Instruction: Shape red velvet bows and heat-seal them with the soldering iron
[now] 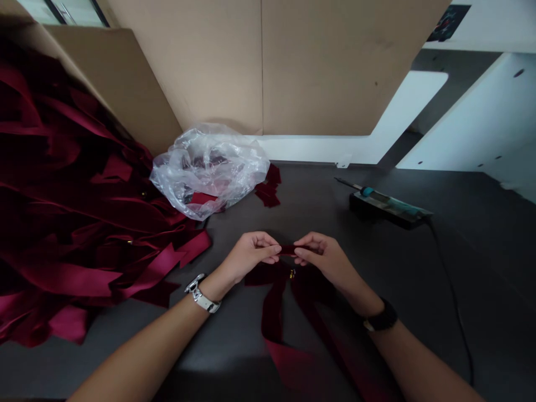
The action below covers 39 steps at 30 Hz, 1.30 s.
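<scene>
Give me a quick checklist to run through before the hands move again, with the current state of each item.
1. Short dark-red velvet strip pinched at both ends: ok, between left hand and right hand.
2. Long-tailed dark-red velvet ribbon piece on the dark grey table: ok, below the hands.
3. Small gold-coloured fitting firmly attached: cannot tell; it shows at the ribbon piece's upper middle.
4. Pen-shaped tool with black tip and teal collar away from the strip: ok, well to the right.
5. Tool cold: cannot tell.
6. Crumpled clear plastic bag apart from both hands: ok.
</scene>
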### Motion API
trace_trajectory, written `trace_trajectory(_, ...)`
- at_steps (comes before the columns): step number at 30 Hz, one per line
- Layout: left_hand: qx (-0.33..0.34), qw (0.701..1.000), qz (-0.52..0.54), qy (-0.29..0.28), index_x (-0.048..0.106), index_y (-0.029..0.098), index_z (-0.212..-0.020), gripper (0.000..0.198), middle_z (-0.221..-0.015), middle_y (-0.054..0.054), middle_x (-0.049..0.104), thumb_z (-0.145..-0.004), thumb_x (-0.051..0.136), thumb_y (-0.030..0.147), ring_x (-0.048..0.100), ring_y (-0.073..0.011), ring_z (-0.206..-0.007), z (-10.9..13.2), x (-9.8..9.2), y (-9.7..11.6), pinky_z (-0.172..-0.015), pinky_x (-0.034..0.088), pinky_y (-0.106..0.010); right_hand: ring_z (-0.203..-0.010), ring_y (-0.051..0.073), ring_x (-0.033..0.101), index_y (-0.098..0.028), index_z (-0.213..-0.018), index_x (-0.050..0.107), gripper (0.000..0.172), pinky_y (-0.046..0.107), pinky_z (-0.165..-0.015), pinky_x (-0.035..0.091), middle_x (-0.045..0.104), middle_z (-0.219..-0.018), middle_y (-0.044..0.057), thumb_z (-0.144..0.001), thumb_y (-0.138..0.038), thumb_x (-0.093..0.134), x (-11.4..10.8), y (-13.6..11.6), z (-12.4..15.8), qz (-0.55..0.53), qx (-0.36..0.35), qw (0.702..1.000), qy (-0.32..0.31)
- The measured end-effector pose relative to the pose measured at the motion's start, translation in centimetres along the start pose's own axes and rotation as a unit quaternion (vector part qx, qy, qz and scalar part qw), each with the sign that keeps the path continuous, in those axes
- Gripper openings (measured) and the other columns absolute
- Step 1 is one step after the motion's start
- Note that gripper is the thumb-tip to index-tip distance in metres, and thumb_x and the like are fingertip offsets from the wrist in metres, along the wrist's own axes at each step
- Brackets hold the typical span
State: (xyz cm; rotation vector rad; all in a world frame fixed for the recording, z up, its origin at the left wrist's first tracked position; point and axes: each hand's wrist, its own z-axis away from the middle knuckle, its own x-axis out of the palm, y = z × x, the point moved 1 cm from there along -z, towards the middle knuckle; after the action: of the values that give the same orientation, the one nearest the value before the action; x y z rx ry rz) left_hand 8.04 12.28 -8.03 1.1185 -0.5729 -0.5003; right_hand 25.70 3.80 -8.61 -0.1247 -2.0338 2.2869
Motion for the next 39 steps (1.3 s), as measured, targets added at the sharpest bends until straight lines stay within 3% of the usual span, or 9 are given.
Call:
trace_trajectory(8,0.017,0.992,-0.09,-0.091,0.063,0.011,-0.073,0.017,-0.059,0.002,0.063,-0.072,0.074,0.025,0.059,-0.007,-0.052,0.7,0.4,0.2,-0.055,0.049,-0.019,-0.088,0.015,0.064,-0.019,-0.113,0.054,0.045,0.028,-0.077,0.049,0.067,-0.103,0.006,-0.078,-0.042,0.072,-0.6,-0.8,0.7,0.013,0.048,0.979,-0.199)
trace_trajectory(14,0.025,0.986,-0.122,-0.114,0.063,0.012,-0.076,0.022,-0.064,-0.001,0.067,-0.073,0.073,0.031,0.06,-0.0083,-0.054,1.0,1.0,-0.6,-0.055,0.049,-0.02,-0.068,0.013,0.063,-0.016,-0.084,0.054,0.029,0.025,-0.063,0.045,0.068,-0.075,0.003,-0.08,-0.041,0.07,1.0,-0.4,0.9,0.026,0.039,0.987,-0.155)
trace_trajectory(22,0.02,0.991,-0.09,-0.096,0.063,0.012,-0.073,0.024,-0.058,0.001,0.062,-0.07,0.076,0.032,0.058,-0.0071,-0.051,0.9,0.5,0.6,-0.05,0.046,-0.018,-0.054,0.009,0.059,-0.016,-0.079,0.053,0.028,0.021,-0.053,0.045,0.066,-0.065,0.0,-0.078,-0.038,0.072,-0.1,-1.4,0.9,0.006,0.065,0.982,-0.177)
trace_trajectory(27,0.107,0.976,-0.172,-0.078,0.06,0.013,-0.08,0.021,-0.058,0.002,0.059,-0.079,0.068,0.032,0.057,-0.0081,-0.052,1.0,0.4,0.5,-0.053,0.046,-0.02,-0.049,0.008,0.055,-0.016,-0.077,0.052,0.03,0.019,-0.049,0.043,0.064,-0.059,-0.001,-0.076,-0.038,0.073,-0.5,-1.5,0.7,0.002,0.085,0.983,-0.161)
trace_trajectory(30,0.232,0.92,-0.315,-0.037,0.06,0.014,-0.102,0.028,-0.077,-0.004,0.066,-0.086,0.062,0.036,0.062,-0.013,-0.068,1.4,0.4,0.6,-0.065,0.05,-0.025,-0.047,0.007,0.054,-0.015,-0.075,0.053,0.031,0.018,-0.047,0.041,0.064,-0.057,-0.001,-0.074,-0.038,0.074,-0.7,-1.1,0.5,-0.014,0.09,0.984,-0.151)
trace_trajectory(33,0.371,0.795,-0.479,-0.03,0.058,0.019,-0.12,0.049,-0.116,-0.014,0.063,-0.082,0.064,0.048,0.059,-0.0245,-0.107,2.0,0.4,0.8,-0.092,0.047,-0.039,-0.046,0.007,0.052,-0.015,-0.074,0.054,0.032,0.018,-0.048,0.04,0.064,-0.057,-0.001,-0.073,-0.04,0.075,-0.8,-0.8,0.4,-0.032,0.094,0.985,-0.14)
trace_trajectory(35,0.422,0.722,-0.546,-0.05,0.059,0.021,-0.122,0.043,-0.123,-0.014,0.061,-0.086,0.061,0.045,0.054,-0.0272,-0.116,2.3,0.5,0.7,-0.098,0.042,-0.042,-0.045,0.006,0.05,-0.016,-0.073,0.054,0.034,0.018,-0.046,0.039,0.063,-0.056,-0.001,-0.072,-0.041,0.076,-0.7,-0.7,0.4,-0.049,0.1,0.984,-0.136)
trace_trajectory(37,0.436,0.693,-0.571,-0.062,0.061,0.02,-0.118,0.029,-0.114,-0.012,0.066,-0.094,0.05,0.031,0.057,-0.0239,-0.11,2.4,0.5,0.5,-0.095,0.044,-0.039,-0.044,0.006,0.048,-0.016,-0.071,0.054,0.036,0.018,-0.044,0.036,0.062,-0.055,-0.002,-0.069,-0.043,0.077,-0.5,-0.7,0.5,-0.071,0.114,0.982,-0.132)
trace_trajectory(39,0.434,0.702,-0.563,-0.049,0.065,0.018,-0.111,0.026,-0.1,-0.011,0.069,-0.096,0.043,0.021,0.061,-0.0207,-0.096,2.5,0.6,0.5,-0.086,0.047,-0.035,-0.044,0.006,0.048,-0.016,-0.07,0.054,0.037,0.017,-0.043,0.036,0.061,-0.054,-0.002,-0.067,-0.043,0.079,-0.3,-0.7,0.5,-0.098,0.138,0.977,-0.129)
